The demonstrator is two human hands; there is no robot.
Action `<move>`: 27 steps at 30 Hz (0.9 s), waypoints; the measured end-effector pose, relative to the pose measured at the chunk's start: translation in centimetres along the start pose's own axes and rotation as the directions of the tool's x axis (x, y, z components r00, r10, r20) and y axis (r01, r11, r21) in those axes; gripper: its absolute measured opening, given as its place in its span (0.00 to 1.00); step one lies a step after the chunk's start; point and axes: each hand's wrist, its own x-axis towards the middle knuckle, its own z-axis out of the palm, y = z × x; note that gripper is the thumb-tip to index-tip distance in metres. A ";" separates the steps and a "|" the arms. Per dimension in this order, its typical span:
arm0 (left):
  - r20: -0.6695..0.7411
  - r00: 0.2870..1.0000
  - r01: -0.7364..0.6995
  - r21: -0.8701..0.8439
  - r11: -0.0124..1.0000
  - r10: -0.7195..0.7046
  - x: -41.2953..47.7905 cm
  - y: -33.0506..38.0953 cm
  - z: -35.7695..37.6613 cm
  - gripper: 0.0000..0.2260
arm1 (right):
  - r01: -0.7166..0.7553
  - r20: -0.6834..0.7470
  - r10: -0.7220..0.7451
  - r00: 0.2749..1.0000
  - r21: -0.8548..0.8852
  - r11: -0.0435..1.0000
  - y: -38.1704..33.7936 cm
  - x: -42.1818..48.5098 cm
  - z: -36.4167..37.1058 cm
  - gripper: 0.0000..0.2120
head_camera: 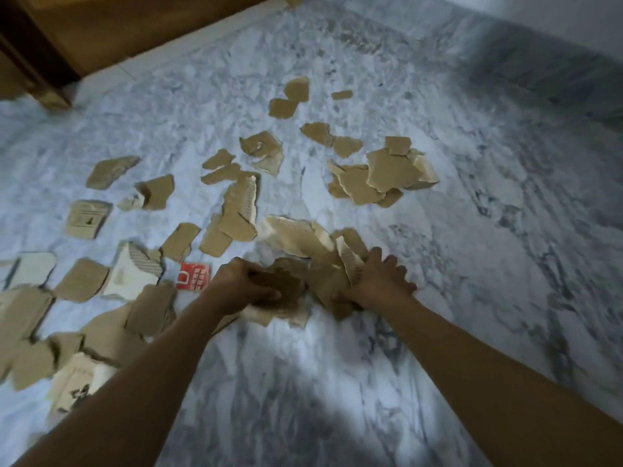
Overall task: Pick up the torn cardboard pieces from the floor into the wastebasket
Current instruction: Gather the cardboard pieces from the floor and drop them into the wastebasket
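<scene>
Several torn brown cardboard pieces lie scattered over a grey-white marble floor [438, 298]. My left hand [241, 283] and my right hand [377, 281] press from both sides on a bunch of cardboard pieces [296, 288] at the centre, low on the floor. Each hand grips part of that bunch. A pale larger piece [296, 239] lies just beyond the hands. A heap of pieces [381, 178] sits further off to the right, and more pieces [81, 281] spread to the left. No wastebasket is in view.
A red printed scrap [194, 276] lies just left of my left hand. Wooden furniture [101, 38] stands at the back left with a leg [55, 97] on the floor. A wall base [539, 69] runs along the back right.
</scene>
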 end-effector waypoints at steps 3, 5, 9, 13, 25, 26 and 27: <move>-0.047 0.992 -0.101 0.214 0.972 0.114 0.8 -0.4 1.6 0.40 | -0.024 0.052 0.027 0.998 -0.057 0.998 -0.2 0.0 0.5 0.48; -0.014 0.993 -0.103 0.324 0.940 0.114 1.1 -0.1 2.0 0.40 | -0.053 0.086 0.052 0.995 0.007 0.999 -0.1 0.5 0.7 0.47; 0.024 0.987 -0.156 0.436 0.886 0.162 1.4 0.5 2.2 0.32 | -0.033 0.106 0.022 0.994 0.102 0.994 -0.2 1.0 1.1 0.41; 0.009 0.989 -0.142 0.307 0.941 0.146 1.5 0.7 2.0 0.34 | 0.062 0.149 -0.095 0.984 0.212 0.975 -0.1 1.2 0.5 0.38; -0.020 0.963 -0.267 0.064 0.961 0.269 2.1 4.7 -0.4 0.30 | -0.141 0.187 0.099 0.977 0.229 0.963 10.7 -2.0 -8.9 0.28; 0.001 0.960 -0.278 0.049 0.959 0.278 2.3 5.0 -0.2 0.29 | -0.190 0.202 0.139 0.969 0.257 0.947 11.8 -2.8 -8.3 0.28; 0.027 0.958 -0.286 0.026 0.958 0.285 2.5 5.3 0.0 0.28 | -0.233 0.215 0.175 0.961 0.287 0.929 12.7 -3.6 -7.4 0.28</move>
